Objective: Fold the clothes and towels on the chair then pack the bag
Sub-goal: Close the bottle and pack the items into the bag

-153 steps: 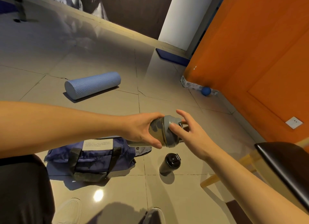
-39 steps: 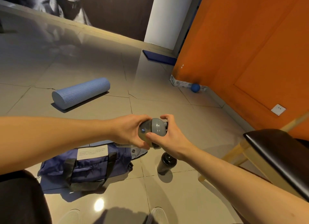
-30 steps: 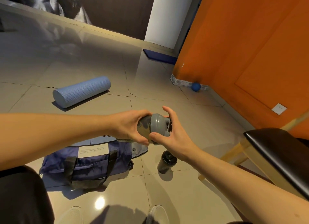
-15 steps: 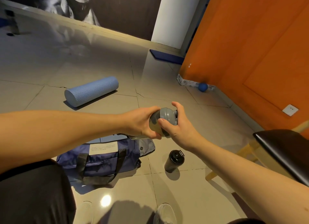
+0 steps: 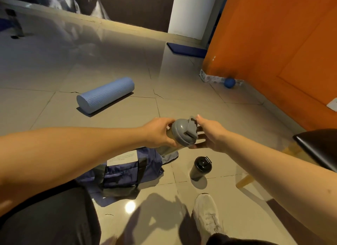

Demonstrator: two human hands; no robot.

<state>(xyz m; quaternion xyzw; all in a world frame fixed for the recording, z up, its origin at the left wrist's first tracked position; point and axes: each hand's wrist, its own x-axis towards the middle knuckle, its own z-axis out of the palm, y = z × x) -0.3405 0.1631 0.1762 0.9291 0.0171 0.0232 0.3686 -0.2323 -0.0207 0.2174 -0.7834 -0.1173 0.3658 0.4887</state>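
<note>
Fingers of the left hand (image 5: 158,133) curl round a translucent shaker bottle with a grey plastic lid (image 5: 182,133), held tilted in the air above the floor. Right hand (image 5: 211,133) lies against the lid, fingers stretched nearly straight behind it, thumb tip at the raised flip cap. Just below the bottle sits a navy fabric duffel bag with black straps (image 5: 127,170) on the tiled floor; a black cylindrical tumbler (image 5: 200,168) stands beside it. At the right is a black-seated wooden chair (image 5: 319,146). Farther off lies a pale blue foam roller (image 5: 105,95).
</note>
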